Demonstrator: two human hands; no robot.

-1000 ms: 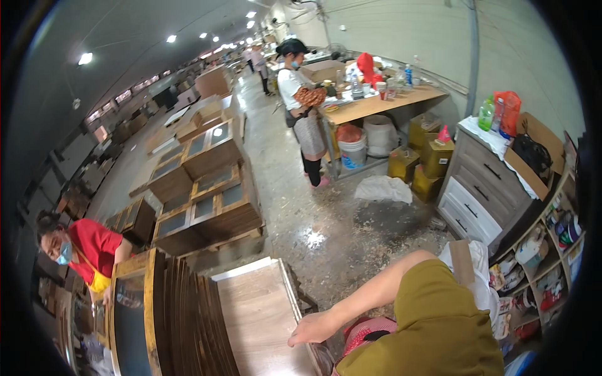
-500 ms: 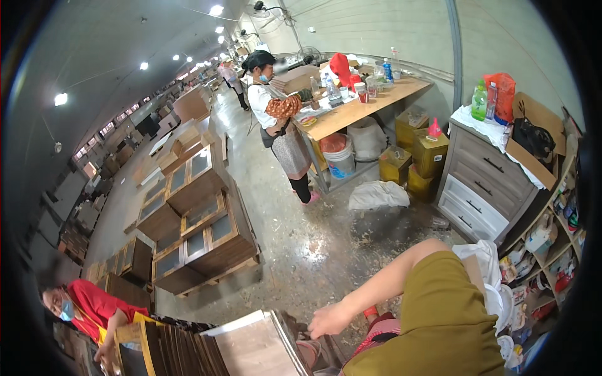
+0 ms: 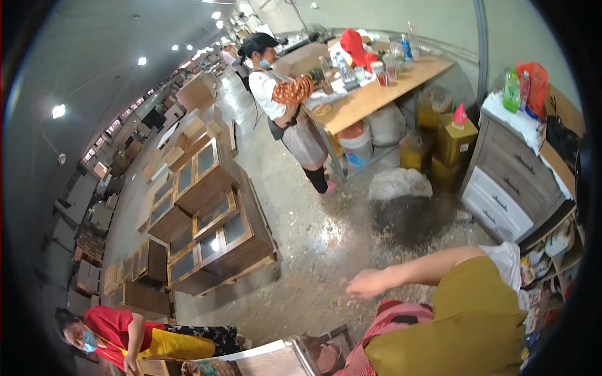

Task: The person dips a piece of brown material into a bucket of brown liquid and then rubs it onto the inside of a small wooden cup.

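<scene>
My right hand [image 3: 369, 284] hangs over the floor with its fingers curled together. Nothing shows in it. Its bare forearm leaves an olive sleeve. Below it, a light wood-toned panel with a pale edge [image 3: 276, 362] lies at the lower edge of the view, apart from the hand. Pink striped cloth [image 3: 398, 323] covers my front. My left hand is out of the picture. A patterned piece of cloth [image 3: 208, 368] shows beside the panel; I cannot tell whose it is.
A person in red and yellow [image 3: 135, 338] is at lower left. Brown cabinets [image 3: 216, 250] stand on a pallet. Another person [image 3: 288, 106] works at a table [image 3: 376, 94] with bottles. At right are a grey drawer unit [image 3: 511, 166], metal cans [image 3: 453, 141] and cluttered shelves [image 3: 561, 269].
My right hand has moved up and right, away from the panel edge. The view has shifted. The person in red now shows more of the body and stands closer to the panel.
</scene>
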